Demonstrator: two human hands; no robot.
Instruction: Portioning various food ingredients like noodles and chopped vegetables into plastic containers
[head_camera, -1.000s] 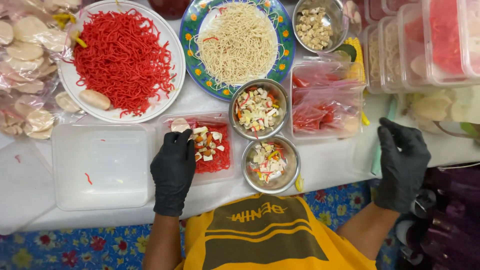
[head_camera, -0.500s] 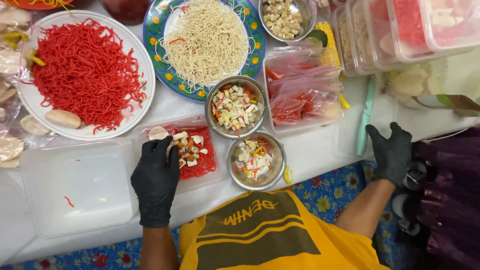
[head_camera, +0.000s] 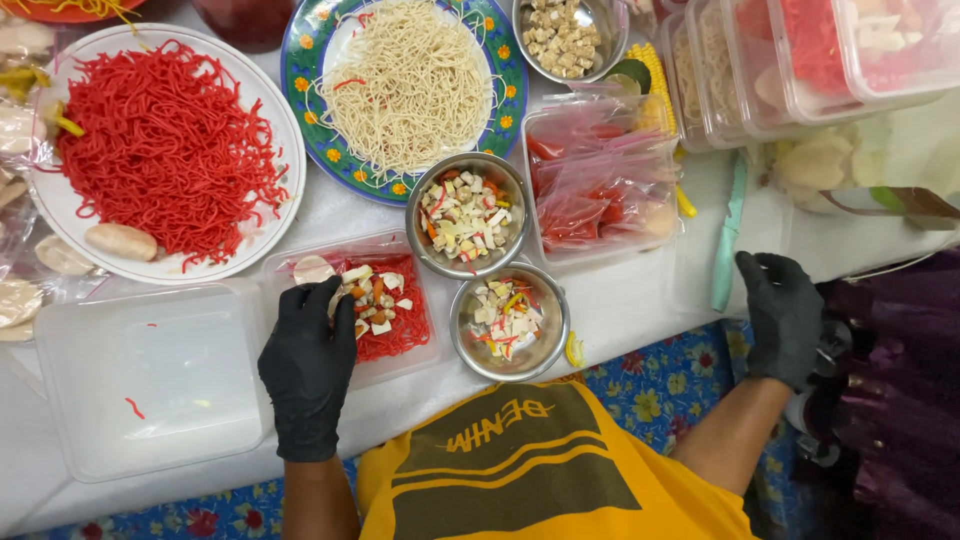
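— 2 black-gloved hands are showing, yes? What is each one doing?

— The left hand (head_camera: 308, 365) is resting over the near edge of the clear rectangular plastic container of red noodles and diced toppings (head_camera: 385, 320), its fingers curling down into the food; whether that grip is pinching a piece, I cannot tell, since the glove is hiding the fingertips. The right hand (head_camera: 783, 318) is hanging well apart at the right edge of the white-covered table (head_camera: 630, 310), fingers loosely bent and holding nothing.

— Why is the container sitting so close to the person?

— It is lying just in front of the body, and 2 round steel bowls of chopped mixed toppings (head_camera: 468, 213) are standing just beside it, so everything is staying within a short reach, I judge.

— And further back?

— 1 large white plate of red noodles (head_camera: 165, 150) and 1 flower-rimmed plate of pale noodles (head_camera: 405, 90) are sitting behind. 1 empty clear plastic tray (head_camera: 150, 380) is lying left of the hand, probably as the next box in line.
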